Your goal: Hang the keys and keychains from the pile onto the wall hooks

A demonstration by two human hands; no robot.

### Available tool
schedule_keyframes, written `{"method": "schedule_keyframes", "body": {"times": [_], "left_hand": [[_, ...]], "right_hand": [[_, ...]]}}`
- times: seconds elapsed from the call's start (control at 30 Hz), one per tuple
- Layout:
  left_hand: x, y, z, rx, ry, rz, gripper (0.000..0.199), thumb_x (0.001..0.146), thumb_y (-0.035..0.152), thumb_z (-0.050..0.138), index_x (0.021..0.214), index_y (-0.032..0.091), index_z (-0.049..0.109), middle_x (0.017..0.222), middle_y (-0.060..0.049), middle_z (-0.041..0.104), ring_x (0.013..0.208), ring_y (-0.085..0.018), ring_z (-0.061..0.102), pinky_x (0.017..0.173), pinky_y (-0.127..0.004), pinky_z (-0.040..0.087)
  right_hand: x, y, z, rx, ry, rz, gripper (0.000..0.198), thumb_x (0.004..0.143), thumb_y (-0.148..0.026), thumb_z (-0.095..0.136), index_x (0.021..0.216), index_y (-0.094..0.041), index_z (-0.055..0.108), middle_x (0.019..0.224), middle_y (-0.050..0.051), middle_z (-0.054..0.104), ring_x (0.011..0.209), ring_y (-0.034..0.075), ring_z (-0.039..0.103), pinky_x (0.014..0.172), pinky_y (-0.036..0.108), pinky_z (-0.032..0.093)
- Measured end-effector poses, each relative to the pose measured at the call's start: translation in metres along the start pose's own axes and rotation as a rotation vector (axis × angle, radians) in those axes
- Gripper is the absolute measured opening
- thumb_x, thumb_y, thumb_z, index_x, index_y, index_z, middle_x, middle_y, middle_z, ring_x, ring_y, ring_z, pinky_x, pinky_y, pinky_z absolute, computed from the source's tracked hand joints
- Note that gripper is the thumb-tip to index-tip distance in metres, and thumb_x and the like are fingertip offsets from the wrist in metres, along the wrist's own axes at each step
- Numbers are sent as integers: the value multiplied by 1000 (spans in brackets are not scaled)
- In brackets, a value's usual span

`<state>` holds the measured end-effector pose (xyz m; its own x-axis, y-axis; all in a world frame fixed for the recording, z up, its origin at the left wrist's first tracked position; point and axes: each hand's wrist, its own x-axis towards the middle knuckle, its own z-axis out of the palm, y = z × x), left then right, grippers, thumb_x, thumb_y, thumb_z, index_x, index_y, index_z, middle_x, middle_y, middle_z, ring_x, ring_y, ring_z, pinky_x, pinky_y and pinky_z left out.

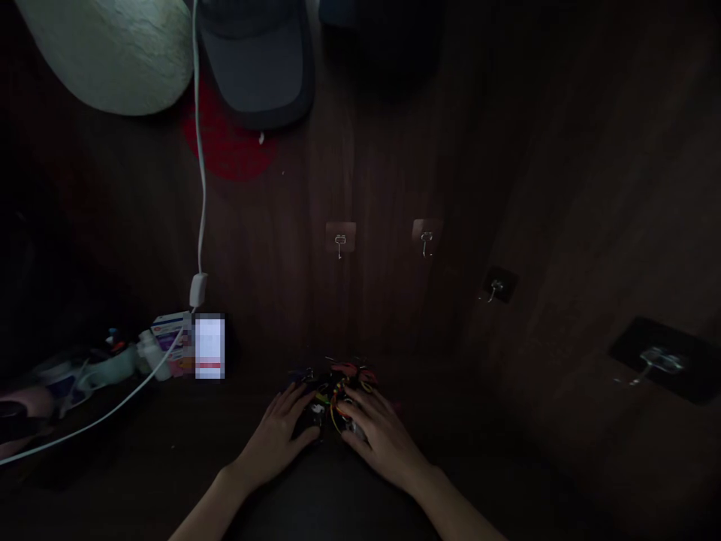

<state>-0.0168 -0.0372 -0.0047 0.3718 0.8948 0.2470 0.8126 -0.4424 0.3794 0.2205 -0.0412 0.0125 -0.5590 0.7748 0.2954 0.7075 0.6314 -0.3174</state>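
A small dark heap of mixed items (pixel 320 398) lies on the dark surface at the bottom middle. Thin yellow, orange and red cord-like loops (pixel 336 406) show in it, too dim to name surely. My left hand (pixel 282 427) rests at the heap's left side, fingers stretched forward and thumb apart. On the right side my right hand (pixel 378 430) lies partly over the loops, its fingers extended and spread. Both hands seem to touch the heap's edges without gripping anything. Red pieces (pixel 354 370) stick out at the back. Items beneath the fingers are hidden.
A lit phone (pixel 209 346) leans at the left beside a box (pixel 172 338) and a white bottle (pixel 153 355). A white cable (pixel 201 188) hangs down there. Metal hooks (pixel 340 242) are stuck on the brown wooden walls. A grey cap (pixel 256 68) hangs above.
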Motion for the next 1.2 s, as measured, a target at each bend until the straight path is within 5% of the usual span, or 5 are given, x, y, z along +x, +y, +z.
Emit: {"method": "schedule_keyframes", "body": {"times": [0.3, 0.67, 0.73, 1.0, 1.2], "left_hand": [[-5, -9, -5, -182, 186, -12, 53, 65, 4, 50, 114, 23, 57, 125, -8, 55, 116, -25, 49, 101, -44, 38], [-8, 13, -10, -462, 159, 140, 9, 78, 30, 62, 82, 23, 66, 88, -5, 64, 89, -22, 57, 83, -34, 43], [-9, 13, -9, -529, 139, 153, 23, 77, 41, 63, 70, 20, 63, 77, -4, 62, 79, -19, 57, 73, -29, 42], [-17, 19, -37, -828, 175, 174, 65, 70, 79, 33, 40, 21, 31, 48, 1, 38, 51, -14, 38, 53, -27, 33], [-12, 12, -73, -985, 179, 62, 74, 74, 74, -10, 39, 23, 30, 46, 0, 36, 50, -14, 37, 56, -29, 35]], "right_hand": [[-5, 13, -1, -102, 305, 4, 11, 87, -25, 45, 92, -21, 54, 102, 8, 62, 100, 22, 55, 91, 45, 39], [-6, -12, 1, -170, 357, -19, 12, 86, -23, 48, 95, -20, 54, 91, 6, 62, 86, 20, 56, 78, 36, 42], [-6, -29, 5, -135, 342, -3, 10, 85, -28, 50, 90, -21, 54, 86, 5, 62, 83, 19, 56, 80, 36, 41], [12, -86, -3, 464, 258, 140, 56, 87, -60, 24, 49, -21, 39, 47, -1, 42, 49, 13, 42, 52, 26, 32], [38, -84, -21, 912, 290, 318, 75, 77, -70, -11, 38, -22, 32, 33, -2, 24, 37, 10, 25, 43, 25, 21]]}}
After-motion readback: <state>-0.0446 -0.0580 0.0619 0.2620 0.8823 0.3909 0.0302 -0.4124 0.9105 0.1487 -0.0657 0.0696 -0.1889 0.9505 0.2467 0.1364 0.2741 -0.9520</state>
